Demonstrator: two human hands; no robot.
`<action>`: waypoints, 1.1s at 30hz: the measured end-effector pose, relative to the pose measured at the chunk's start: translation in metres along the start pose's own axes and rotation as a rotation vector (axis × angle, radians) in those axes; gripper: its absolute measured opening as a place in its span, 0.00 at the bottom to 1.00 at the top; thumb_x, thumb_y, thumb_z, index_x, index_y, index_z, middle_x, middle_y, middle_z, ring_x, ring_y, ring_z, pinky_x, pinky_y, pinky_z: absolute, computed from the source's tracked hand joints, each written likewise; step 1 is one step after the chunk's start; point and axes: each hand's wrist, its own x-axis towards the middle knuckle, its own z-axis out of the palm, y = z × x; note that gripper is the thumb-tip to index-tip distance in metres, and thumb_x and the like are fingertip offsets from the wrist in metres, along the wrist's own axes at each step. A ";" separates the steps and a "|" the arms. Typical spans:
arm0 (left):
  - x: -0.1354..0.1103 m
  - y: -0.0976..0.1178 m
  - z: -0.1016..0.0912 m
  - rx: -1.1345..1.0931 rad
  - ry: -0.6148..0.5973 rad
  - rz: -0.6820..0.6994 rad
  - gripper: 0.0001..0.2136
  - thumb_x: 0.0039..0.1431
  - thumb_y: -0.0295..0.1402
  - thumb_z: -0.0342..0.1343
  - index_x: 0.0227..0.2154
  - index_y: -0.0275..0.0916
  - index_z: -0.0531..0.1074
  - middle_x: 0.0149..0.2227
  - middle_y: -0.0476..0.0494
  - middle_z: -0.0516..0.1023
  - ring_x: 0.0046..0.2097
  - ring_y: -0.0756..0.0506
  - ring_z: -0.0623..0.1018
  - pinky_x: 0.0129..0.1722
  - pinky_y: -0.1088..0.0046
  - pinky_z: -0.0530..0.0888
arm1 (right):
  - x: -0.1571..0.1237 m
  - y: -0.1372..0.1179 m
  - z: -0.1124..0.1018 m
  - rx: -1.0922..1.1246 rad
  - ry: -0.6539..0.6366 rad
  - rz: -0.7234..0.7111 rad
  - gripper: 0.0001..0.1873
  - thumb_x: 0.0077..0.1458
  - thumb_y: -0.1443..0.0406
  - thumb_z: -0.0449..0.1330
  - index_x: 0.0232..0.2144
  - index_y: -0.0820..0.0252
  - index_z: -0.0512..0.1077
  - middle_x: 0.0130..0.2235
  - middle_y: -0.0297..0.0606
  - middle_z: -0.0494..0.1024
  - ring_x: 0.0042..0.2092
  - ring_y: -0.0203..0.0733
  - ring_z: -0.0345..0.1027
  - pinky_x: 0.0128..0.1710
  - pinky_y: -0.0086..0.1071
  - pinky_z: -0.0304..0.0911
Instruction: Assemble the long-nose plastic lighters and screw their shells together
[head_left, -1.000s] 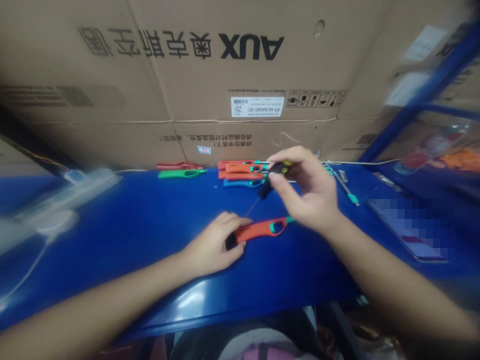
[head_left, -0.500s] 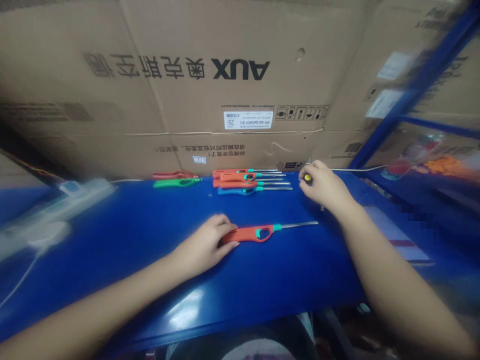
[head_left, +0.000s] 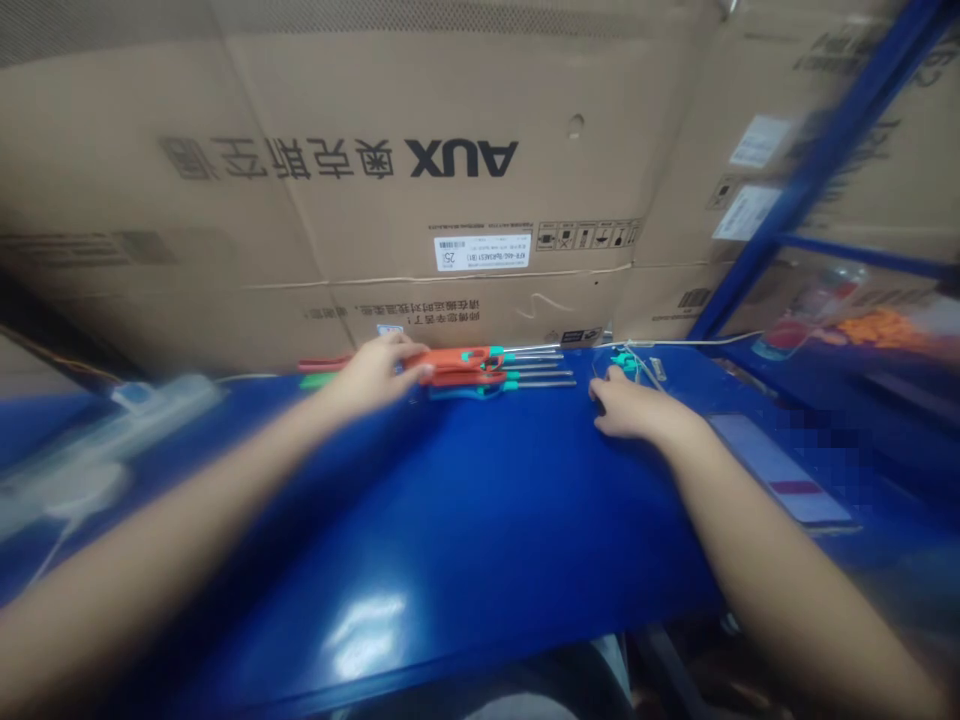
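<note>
My left hand (head_left: 375, 372) reaches to the back of the blue table (head_left: 465, 520) and is closed on the handle end of an orange long-nosed lighter (head_left: 457, 357). It holds that lighter over a row of similar orange and blue lighters (head_left: 487, 383), whose metal nozzles point right. A green lighter (head_left: 319, 380) and a red one (head_left: 324, 363) lie just left of this hand, partly hidden by it. My right hand (head_left: 630, 410) rests on the table with its fingers flat and nothing in it. Small teal and metal parts (head_left: 634, 365) lie just beyond it.
A large AUX cardboard box (head_left: 450, 200) stands right behind the table's back edge. A blurred white power strip with its cable (head_left: 112, 425) lies at the left. A blue rack post (head_left: 810, 170) rises at the right, with a flat grey card (head_left: 776, 468) below it.
My left hand has carried the orange lighter from the middle of the table to the row at the back. My right hand let go of the yellow-capped tool and now rests flat.
</note>
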 end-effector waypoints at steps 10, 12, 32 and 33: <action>0.052 -0.018 0.039 -0.023 0.022 -0.025 0.15 0.64 0.39 0.54 0.43 0.35 0.80 0.38 0.38 0.75 0.43 0.41 0.75 0.50 0.62 0.72 | 0.000 -0.002 0.001 -0.028 0.092 -0.063 0.20 0.59 0.66 0.54 0.53 0.67 0.70 0.56 0.57 0.66 0.54 0.62 0.67 0.45 0.45 0.65; 0.054 -0.020 0.045 -0.027 0.028 -0.029 0.15 0.63 0.39 0.55 0.43 0.35 0.80 0.39 0.38 0.76 0.42 0.41 0.76 0.48 0.63 0.73 | -0.001 -0.003 0.001 -0.031 0.140 -0.102 0.20 0.61 0.64 0.54 0.52 0.67 0.71 0.57 0.56 0.66 0.56 0.62 0.64 0.49 0.46 0.65; 0.024 -0.023 0.042 0.033 0.163 0.008 0.18 0.64 0.39 0.51 0.50 0.36 0.77 0.47 0.38 0.78 0.49 0.40 0.77 0.54 0.60 0.73 | 0.006 -0.045 0.033 0.151 0.396 -0.722 0.24 0.63 0.66 0.57 0.60 0.63 0.67 0.60 0.54 0.68 0.60 0.56 0.63 0.58 0.52 0.64; 0.018 -0.025 0.038 0.047 0.161 0.010 0.18 0.64 0.39 0.50 0.50 0.37 0.77 0.48 0.38 0.78 0.50 0.39 0.77 0.55 0.59 0.72 | 0.007 -0.046 0.034 0.158 0.400 -0.737 0.23 0.62 0.67 0.57 0.60 0.63 0.67 0.60 0.53 0.69 0.60 0.56 0.63 0.58 0.52 0.64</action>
